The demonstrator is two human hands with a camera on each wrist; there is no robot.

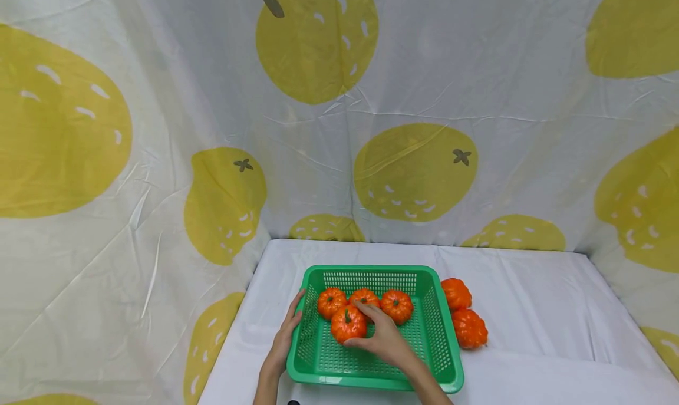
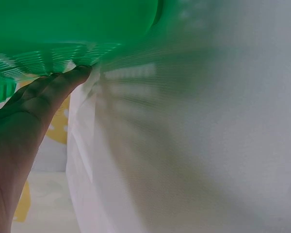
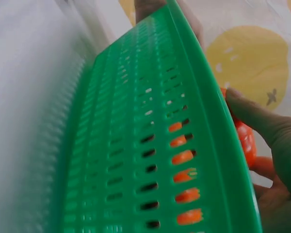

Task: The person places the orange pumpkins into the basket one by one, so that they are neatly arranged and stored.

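My right hand (image 1: 386, 340) holds a small orange pumpkin (image 1: 348, 325) with a green stem, thumb on its near side and fingers on its far side. The pumpkin is inside the green plastic basket (image 1: 371, 383), and its orange skin (image 3: 246, 141) shows past the rim in the right wrist view. Three more pumpkins sit behind it: one at left (image 1: 332, 302), one in the middle (image 1: 364, 297) and one at right (image 1: 396, 306). Against the basket's left outer wall rests my left hand (image 1: 281, 345), its extended fingers (image 2: 63, 87) touching the slotted side.
Two more orange pumpkins, one farther back (image 1: 456, 293) and one nearer (image 1: 469, 328), lie beside the basket's right wall on the white tablecloth (image 1: 541, 328). Lemon-printed curtains (image 1: 313, 175) hang behind and at the sides. A small black object (image 1: 293, 402) shows at the bottom edge.
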